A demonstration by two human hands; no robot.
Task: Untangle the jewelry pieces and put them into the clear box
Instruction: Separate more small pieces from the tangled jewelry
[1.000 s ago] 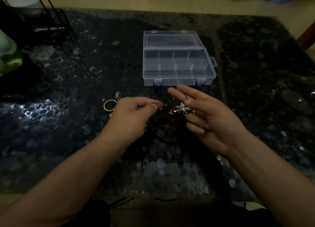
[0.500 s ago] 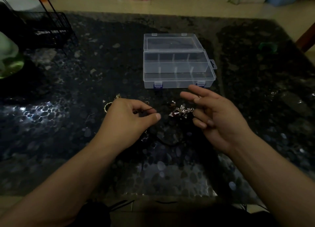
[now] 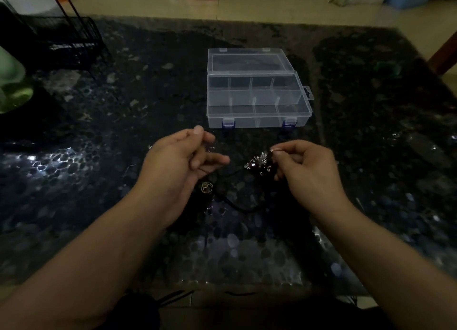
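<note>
The clear box (image 3: 257, 122) stands open on the dark pebble-patterned table (image 3: 148, 87), beyond both hands, with its lid laid back and its compartments showing nothing inside. My right hand (image 3: 309, 168) pinches a silver and red pendant cluster (image 3: 258, 162) at its right end. A black cord (image 3: 237, 203) sags in a loop from the cluster toward my left hand (image 3: 178, 163). That hand has its thumb and forefinger close together and the other fingers partly curled; whether it grips anything is too dark to tell. A small silver ring (image 3: 211, 149) and a round charm (image 3: 206, 187) lie beside it.
A black wire rack (image 3: 71, 42) stands at the back left, with a pale green object (image 3: 12, 82) at the left edge. A small green thing (image 3: 387, 67) and a dark flat object (image 3: 425, 151) lie to the right. The table's near edge runs just below my forearms.
My right hand's fingers, spread before, have curled and now pinch the pendant cluster. My left hand has turned and risen, thumb now pointing toward the box.
</note>
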